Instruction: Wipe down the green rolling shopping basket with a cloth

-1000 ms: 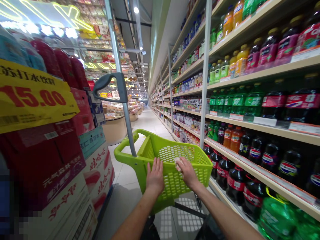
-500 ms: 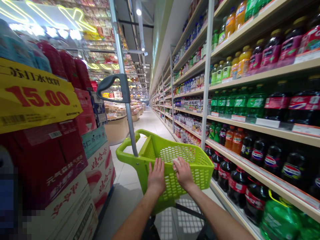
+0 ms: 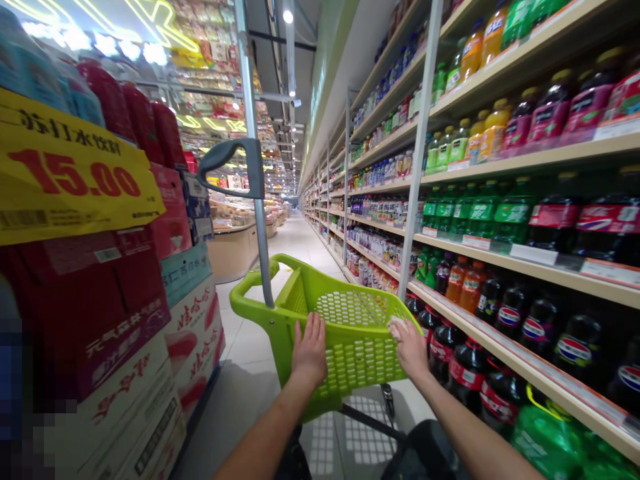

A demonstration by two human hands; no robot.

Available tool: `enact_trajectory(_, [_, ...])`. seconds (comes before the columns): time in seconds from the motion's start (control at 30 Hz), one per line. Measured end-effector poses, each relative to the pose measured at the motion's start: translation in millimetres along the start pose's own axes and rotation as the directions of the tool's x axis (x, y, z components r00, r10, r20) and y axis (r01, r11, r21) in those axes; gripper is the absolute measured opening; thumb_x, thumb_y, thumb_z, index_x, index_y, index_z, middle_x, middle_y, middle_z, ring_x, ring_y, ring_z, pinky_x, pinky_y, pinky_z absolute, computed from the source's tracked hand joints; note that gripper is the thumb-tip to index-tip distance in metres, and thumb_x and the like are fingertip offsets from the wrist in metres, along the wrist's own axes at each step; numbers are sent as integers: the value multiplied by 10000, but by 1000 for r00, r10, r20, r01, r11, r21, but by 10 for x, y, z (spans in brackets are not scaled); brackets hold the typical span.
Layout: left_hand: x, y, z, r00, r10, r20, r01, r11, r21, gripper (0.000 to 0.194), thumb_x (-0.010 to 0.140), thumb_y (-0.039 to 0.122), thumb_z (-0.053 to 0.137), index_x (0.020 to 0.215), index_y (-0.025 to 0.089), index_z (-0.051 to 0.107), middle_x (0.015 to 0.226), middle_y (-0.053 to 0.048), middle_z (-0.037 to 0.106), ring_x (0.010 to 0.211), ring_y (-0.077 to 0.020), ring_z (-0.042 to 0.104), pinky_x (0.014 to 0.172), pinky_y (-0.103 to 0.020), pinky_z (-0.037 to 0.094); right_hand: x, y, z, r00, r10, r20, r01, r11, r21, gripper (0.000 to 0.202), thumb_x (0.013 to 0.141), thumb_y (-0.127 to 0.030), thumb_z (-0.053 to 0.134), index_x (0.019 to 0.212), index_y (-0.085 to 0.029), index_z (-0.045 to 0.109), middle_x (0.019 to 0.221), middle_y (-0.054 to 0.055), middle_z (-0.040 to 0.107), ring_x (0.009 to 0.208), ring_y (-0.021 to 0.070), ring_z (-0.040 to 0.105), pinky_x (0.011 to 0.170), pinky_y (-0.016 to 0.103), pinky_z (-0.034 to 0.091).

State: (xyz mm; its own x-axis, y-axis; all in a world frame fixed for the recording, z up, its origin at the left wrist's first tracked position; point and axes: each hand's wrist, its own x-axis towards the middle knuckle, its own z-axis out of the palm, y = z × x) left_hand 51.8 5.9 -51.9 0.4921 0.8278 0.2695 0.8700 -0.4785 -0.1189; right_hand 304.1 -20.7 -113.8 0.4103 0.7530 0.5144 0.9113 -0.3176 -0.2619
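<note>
Green basket cart (image 3: 350, 363) sits ctr of frame, a bit below the middle, w/ perforated walls and a metal pole (image 3: 263, 253) up from its L end. Looks like moulded plastic: prob. light for its size, stiff, rim smooth and maybe slippery if damp; not fragile, tho thin mesh may flex under a hard shove. What looks like a caster (image 3: 387, 402) shows below, lower ctr, so it may roll if pushed. Best hold: grey grip (image 3: 256, 170) on the pole, upper L of ctr, or the thick rim loop at the basket's L end.

Hands apart: L hand (image 3: 309, 347) lies flat, fingers straight, on the near wall at the rim, ctr; R hand (image 3: 411, 347) at the rim's R end, fingers curled on a white wipe (image 3: 397, 325). Wipe: prob. soft, v. light, easy to pinch.

Count: 1 cart, 1 pole, 1 grip, 1 wipe; 1 yellow price sign (image 3: 75, 170), far L; 3 dark-red btls (image 3: 137, 113), upper L; R of ctr on the lower shelf (image 3: 500, 342), 2 orange btls (image 3: 456, 277) and 4 round-label cola btls (image 3: 534, 330), last one cut by frame edge. Big green btls (image 3: 550, 433), btm R, overlap: can't count.
</note>
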Motion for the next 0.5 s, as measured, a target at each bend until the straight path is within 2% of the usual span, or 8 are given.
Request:
enact_trajectory(0.1, [-6,-12,-15,1000,13,0,-13,1000,12,726,685,219,422,1359,50,209,1450,-132,102,1343,-260,43,1071,-525,37,-11,-391,59,963,-269,10,266,958,105,525,750,-26,342,1203,-225,520,1328,87,422,1242,232,327,964,415,284])
enact_trajectory(0.17, [-11,-26,-14,1000,20,-6,-20,1000,19,716,696,227,416,1361,60,210,1450,-126,114,1344,-257,49,1072,-525,38,-3,-434,57,938,-345,15,341,932,123,531,755,-27,354,1216,-240,506,1342,76,408,1255,230,308,982,424,262])
enact_trajectory(0.23, [-13,-34,-1,1000,21,-10,-21,1000,22,719,695,224,418,1364,73,205,1451,-120,122,1344,-253,52,1073,-521,39,12,-236,24,969,-247,28,244,966,84,521,757,-30,351,1211,-228,513,1335,89,415,1251,238,314,975,433,272])
enact_trajectory(0.3, [-9,-31,19,1000,16,-16,-16,1000,24,724,689,219,422,1365,77,205,1452,-118,125,1344,-253,54,1074,-518,42,28,75,-24,999,-31,31,31,999,9,499,767,-47,341,1209,-200,516,1320,116,423,1235,252,337,940,437,314])
enact_trajectory(0.37, [2,-22,37,1000,11,-24,-10,1000,25,730,683,221,429,1363,73,211,1452,-122,126,1344,-260,55,1074,-516,43,38,290,-59,991,133,26,-132,990,-46,486,774,-67,333,1216,-170,508,1315,140,418,1220,265,355,910,436,345])
enact_trajectory(0.43, [13,-14,46,1000,5,-25,-4,1000,25,742,674,228,441,1361,67,215,1452,-128,126,1343,-269,54,1074,-517,42,33,268,-54,989,144,34,-143,989,-42,495,767,-58,325,1215,-160,508,1310,142,422,1211,259,371,912,415,349])
enact_trajectory(0.5, [21,-12,42,1000,5,-19,-5,1000,24,750,668,231,448,1361,64,214,1452,-131,123,1342,-271,56,1073,-519,44,14,25,-12,999,12,42,-12,1000,23,513,751,-32,324,1205,-171,519,1303,119,439,1210,231,376,939,375,332])
